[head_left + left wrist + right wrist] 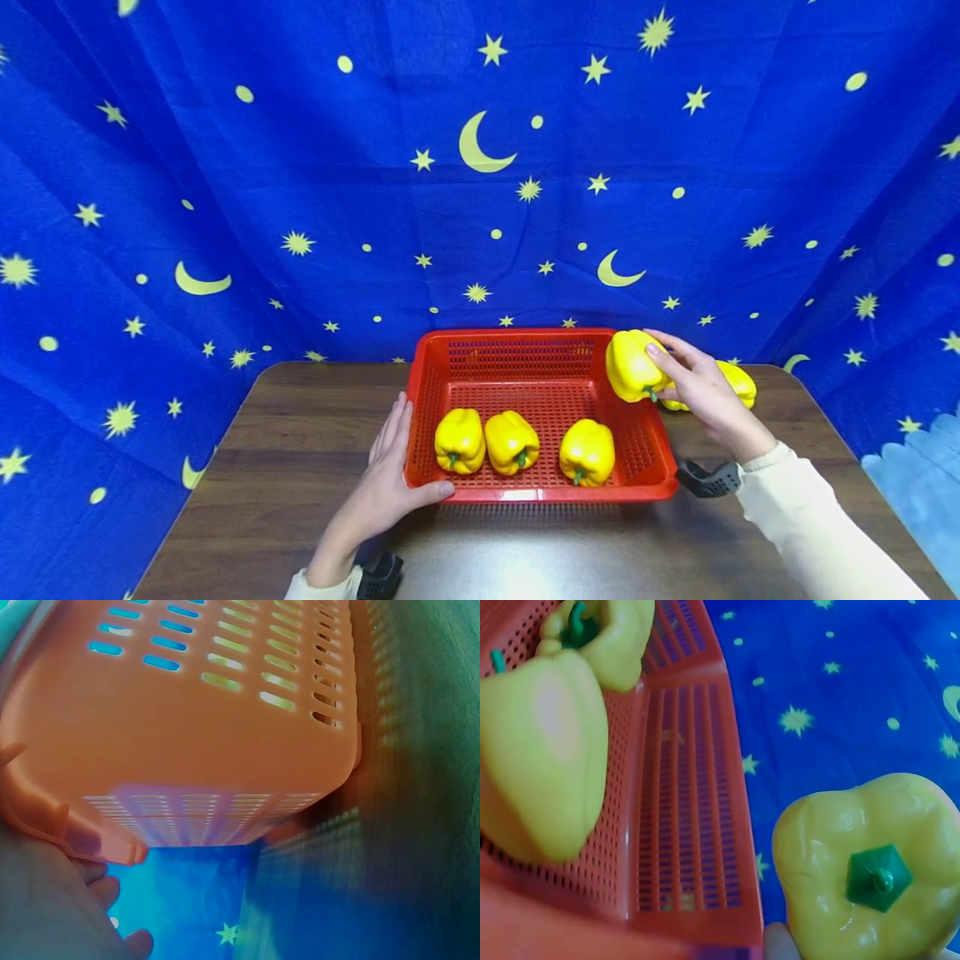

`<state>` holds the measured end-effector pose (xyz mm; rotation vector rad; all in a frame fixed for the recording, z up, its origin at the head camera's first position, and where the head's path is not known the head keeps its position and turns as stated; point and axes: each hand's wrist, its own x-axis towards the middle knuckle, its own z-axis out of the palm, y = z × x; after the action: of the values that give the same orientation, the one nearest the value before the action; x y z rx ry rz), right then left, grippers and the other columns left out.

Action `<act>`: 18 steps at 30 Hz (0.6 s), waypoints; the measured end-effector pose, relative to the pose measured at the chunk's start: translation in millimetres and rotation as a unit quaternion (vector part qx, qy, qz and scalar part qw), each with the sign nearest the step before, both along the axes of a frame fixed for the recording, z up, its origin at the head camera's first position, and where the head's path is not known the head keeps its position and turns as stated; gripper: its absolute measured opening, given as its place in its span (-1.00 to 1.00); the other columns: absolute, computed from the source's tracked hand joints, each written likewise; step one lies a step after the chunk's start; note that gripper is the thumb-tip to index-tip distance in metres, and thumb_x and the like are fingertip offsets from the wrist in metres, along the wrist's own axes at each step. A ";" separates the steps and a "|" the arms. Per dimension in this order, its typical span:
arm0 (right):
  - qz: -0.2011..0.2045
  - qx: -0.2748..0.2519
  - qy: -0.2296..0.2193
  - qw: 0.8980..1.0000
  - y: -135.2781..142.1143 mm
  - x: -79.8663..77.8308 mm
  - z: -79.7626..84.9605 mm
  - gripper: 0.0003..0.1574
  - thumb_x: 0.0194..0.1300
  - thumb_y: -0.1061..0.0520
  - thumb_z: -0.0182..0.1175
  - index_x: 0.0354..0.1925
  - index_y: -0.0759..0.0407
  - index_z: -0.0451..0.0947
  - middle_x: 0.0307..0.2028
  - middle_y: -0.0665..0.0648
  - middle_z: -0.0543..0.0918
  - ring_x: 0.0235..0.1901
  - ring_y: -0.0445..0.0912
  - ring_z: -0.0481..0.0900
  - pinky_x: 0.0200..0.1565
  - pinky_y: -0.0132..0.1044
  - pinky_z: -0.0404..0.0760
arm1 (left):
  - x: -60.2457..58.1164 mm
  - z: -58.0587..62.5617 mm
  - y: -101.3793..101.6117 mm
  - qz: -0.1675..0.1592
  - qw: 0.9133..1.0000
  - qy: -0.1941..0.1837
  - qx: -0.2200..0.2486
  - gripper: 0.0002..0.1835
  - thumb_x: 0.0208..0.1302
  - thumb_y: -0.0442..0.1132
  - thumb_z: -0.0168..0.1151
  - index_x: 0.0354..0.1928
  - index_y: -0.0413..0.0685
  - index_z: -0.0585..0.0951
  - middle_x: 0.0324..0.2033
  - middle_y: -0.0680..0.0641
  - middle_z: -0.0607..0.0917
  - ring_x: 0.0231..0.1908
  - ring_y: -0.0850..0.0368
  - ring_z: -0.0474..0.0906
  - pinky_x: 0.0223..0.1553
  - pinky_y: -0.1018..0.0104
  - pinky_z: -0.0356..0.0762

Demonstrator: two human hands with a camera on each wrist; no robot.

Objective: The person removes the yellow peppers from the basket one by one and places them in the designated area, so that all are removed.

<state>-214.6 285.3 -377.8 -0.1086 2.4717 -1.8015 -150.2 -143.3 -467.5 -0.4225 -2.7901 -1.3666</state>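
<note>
A red perforated plastic basket (pixel 540 495) stands on the table, with three yellow bell peppers inside: one at the left (pixel 459 440), one beside it (pixel 512 442) and another further right (pixel 587 452). My left hand (pixel 378 483) rests on the basket's front left corner, fingers along its outer side and thumb on the front rim. In the left wrist view, fingertips (pixel 103 891) show below the rim. My right hand (pixel 708 396) grips a yellow bell pepper (pixel 633 365) above the basket's right edge. Its green stem (pixel 880 877) faces the right wrist camera.
More yellow bell pepper surface (pixel 737 383) shows on the table behind my right hand, partly hidden by it. The brown wooden table (pixel 300 450) meets a blue curtain (pixel 360 208) with stars and moons at the back. Light blue cloth (pixel 918 475) lies at the far right.
</note>
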 end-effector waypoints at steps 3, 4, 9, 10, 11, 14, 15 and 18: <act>-0.018 0.004 0.010 1.000 11.5 1.6 -2.5 -0.19 0.55 -0.17 0.01 0.51 0.28 0.14 -0.05 0.06 0.50 -0.22 -0.28 0.58 -0.25 -0.34 0.69 | 0.5 -1.1 0.1 0.000 1.000 -0.005 0.000 0.33 0.02 0.15 0.53 0.62 -0.05 -0.17 0.60 -0.08 -0.25 0.53 -0.24 -0.24 0.36 -0.50 -0.23; -0.024 0.001 0.012 1.000 15.5 2.3 -3.6 -0.20 0.55 -0.16 0.01 0.50 0.28 0.15 -0.07 0.02 0.51 -0.21 -0.28 0.58 -0.25 -0.33 0.69 | 0.7 -1.4 0.4 0.000 1.000 -0.007 0.000 0.33 0.02 0.15 0.53 0.62 -0.05 -0.17 0.60 -0.09 -0.25 0.53 -0.24 -0.25 0.36 -0.50 -0.23; -0.050 -0.009 0.021 0.998 35.6 4.2 -10.8 -0.21 0.55 -0.14 0.03 0.52 0.24 0.16 -0.09 -0.11 0.50 -0.20 -0.31 0.56 -0.27 -0.34 0.68 | 1.1 -1.4 1.4 -0.002 1.000 -0.006 0.003 0.33 0.01 0.16 0.53 0.61 -0.07 -0.16 0.60 -0.14 -0.22 0.54 -0.23 -0.24 0.36 -0.49 -0.23; -0.056 -0.008 0.023 0.998 39.3 4.0 -12.1 -0.21 0.55 -0.15 0.03 0.52 0.23 0.15 -0.10 -0.13 0.50 -0.20 -0.32 0.56 -0.27 -0.35 0.68 | 0.9 -1.4 1.1 -0.002 1.000 -0.004 0.002 0.34 0.01 0.18 0.52 0.61 -0.08 -0.16 0.60 -0.14 -0.22 0.54 -0.22 -0.24 0.37 -0.48 -0.22; -0.060 -0.009 0.022 0.998 42.9 3.6 -13.2 -0.21 0.55 -0.15 0.03 0.53 0.21 0.15 -0.10 -0.15 0.50 -0.21 -0.33 0.55 -0.28 -0.36 0.68 | 0.7 -1.1 0.7 -0.003 1.000 -0.001 0.002 0.34 0.00 0.20 0.52 0.61 -0.09 -0.15 0.60 -0.14 -0.21 0.54 -0.22 -0.24 0.37 -0.48 -0.23; -0.070 -0.038 0.019 0.997 53.5 1.3 -16.1 -0.25 0.54 -0.13 0.06 0.52 0.13 0.20 -0.13 -0.21 0.53 -0.22 -0.35 0.56 -0.30 -0.39 0.67 | -0.5 -0.8 -0.5 -0.005 1.000 0.002 0.004 0.35 0.01 0.25 0.49 0.61 -0.08 -0.16 0.60 -0.13 -0.22 0.54 -0.20 -0.25 0.37 -0.47 -0.24; -0.072 -0.041 0.021 0.996 57.1 0.5 -17.1 -0.26 0.54 -0.12 0.06 0.52 0.11 0.20 -0.14 -0.23 0.53 -0.22 -0.36 0.56 -0.31 -0.40 0.67 | -0.7 -0.6 -0.6 -0.004 1.000 0.003 0.003 0.35 0.01 0.26 0.49 0.61 -0.08 -0.16 0.60 -0.13 -0.22 0.54 -0.20 -0.25 0.37 -0.47 -0.24; -0.080 -0.087 0.017 0.993 68.6 -0.5 -20.7 -0.35 0.52 -0.08 0.11 0.48 0.00 0.29 -0.18 -0.27 0.57 -0.24 -0.36 0.58 -0.33 -0.42 0.66 | -0.9 -0.5 -0.6 -0.002 1.000 0.001 0.006 0.34 0.01 0.24 0.49 0.62 -0.07 -0.16 0.60 -0.12 -0.23 0.54 -0.19 -0.26 0.38 -0.46 -0.24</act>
<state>-215.0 353.9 -398.4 0.0489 2.4046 -2.0940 -151.1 -144.0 -468.0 -0.4293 -2.7807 -1.3818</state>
